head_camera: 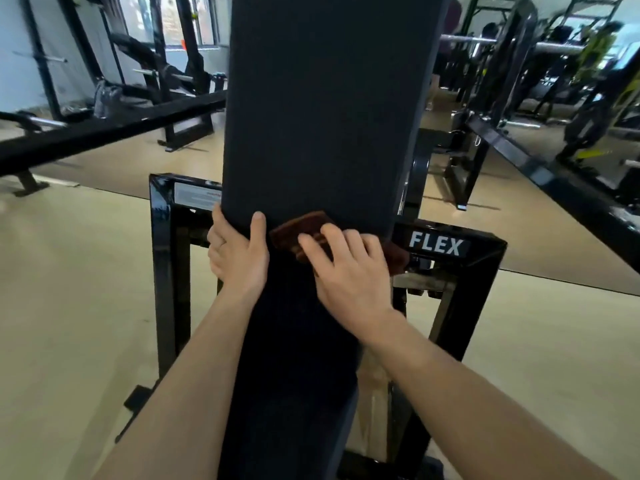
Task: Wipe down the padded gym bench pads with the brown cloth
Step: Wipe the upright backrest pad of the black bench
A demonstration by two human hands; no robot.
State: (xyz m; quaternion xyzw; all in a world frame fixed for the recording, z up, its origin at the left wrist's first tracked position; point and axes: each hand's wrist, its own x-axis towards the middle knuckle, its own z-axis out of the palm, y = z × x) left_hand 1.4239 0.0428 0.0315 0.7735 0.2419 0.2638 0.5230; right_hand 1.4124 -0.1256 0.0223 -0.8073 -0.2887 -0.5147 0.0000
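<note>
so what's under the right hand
The brown cloth, pressed flat on the black pad by the right hand. The cloth's middle is covered by the hand; only its edges show on either side.

White block letters "FLEX" on black frame crossbar [446, 244], just right of right hand [349, 275] pressing brown cloth [301, 233]. White label sticker [197, 197] on frame's upper bar, just above and left of left hand [239, 258] gripping pad edge; carries small print and short red line, too blurred to read.
</note>
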